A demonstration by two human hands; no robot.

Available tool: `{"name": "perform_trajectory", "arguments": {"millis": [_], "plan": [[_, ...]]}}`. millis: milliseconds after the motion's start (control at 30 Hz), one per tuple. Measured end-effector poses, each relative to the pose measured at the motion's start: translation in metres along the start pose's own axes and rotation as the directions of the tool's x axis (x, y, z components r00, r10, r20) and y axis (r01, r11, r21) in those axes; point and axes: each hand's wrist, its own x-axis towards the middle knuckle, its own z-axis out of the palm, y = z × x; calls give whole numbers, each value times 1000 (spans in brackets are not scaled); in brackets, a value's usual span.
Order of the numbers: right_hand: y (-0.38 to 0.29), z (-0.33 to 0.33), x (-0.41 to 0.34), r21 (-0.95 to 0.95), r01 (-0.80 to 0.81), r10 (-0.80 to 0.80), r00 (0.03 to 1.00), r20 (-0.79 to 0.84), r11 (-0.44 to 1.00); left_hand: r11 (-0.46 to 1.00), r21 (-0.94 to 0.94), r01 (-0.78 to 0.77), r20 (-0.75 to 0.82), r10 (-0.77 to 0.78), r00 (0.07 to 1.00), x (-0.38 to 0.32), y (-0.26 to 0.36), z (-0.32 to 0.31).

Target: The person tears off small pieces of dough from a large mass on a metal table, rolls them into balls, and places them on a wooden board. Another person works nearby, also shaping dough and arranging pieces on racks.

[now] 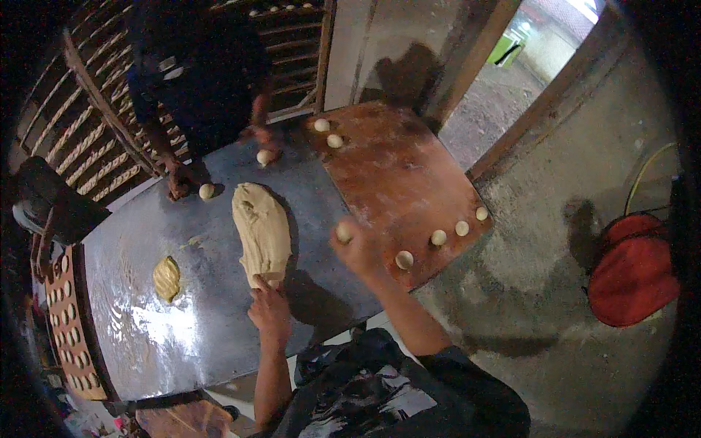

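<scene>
A long slab of pale dough [263, 230] lies on the metal tabletop [219, 339]. At its near end my left hand [269, 315] grips what looks like a flat dough scraper [273, 277], its edge against the dough. To the right, my right hand [358, 254] has its fingers around a small dough ball [344, 232], close to the edge of a reddish wooden board [394, 164]. Several dough balls [438, 237] sit in a row along the board's near right side, and two more [328, 133] rest at its far left corner.
Across the table a co-worker's hands [179, 183] are near two dough balls [206, 191]. A yellow, fat-like lump [166, 279] lies left of the slab. Shaped dough pieces fill a tray [90, 391] at far left; slatted racks [96, 137] stand behind. A red seat [632, 274] is at right.
</scene>
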Motion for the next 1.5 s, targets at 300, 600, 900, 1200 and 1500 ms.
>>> {"name": "perform_trajectory", "arguments": {"millis": [300, 600, 900, 1200, 1500], "plan": [[66, -96, -26, -19, -178, 174, 974, -142, 984, 930, -367, -29, -73, 3, 997, -8, -16, 0], [-46, 27, -78, 62, -962, -29, 72, 997, -266, 919, -24, -392, -87, 389, 917, -84, 51, -38], [-71, 29, -140, 404, -816, 352, 267, 897, -412, 447, -452, -772, -247, 769, 589, -1, 29, -6], [-124, -83, -168, 237, -173, 33, 865, 500, 956, 352, -340, -872, -355, 810, 466, 47, -15, 10], [-96, 64, -58, -218, -258, 321, 886, 336, 941, 445, -423, -789, -132, 831, 540, 30, -51, -24]]}}
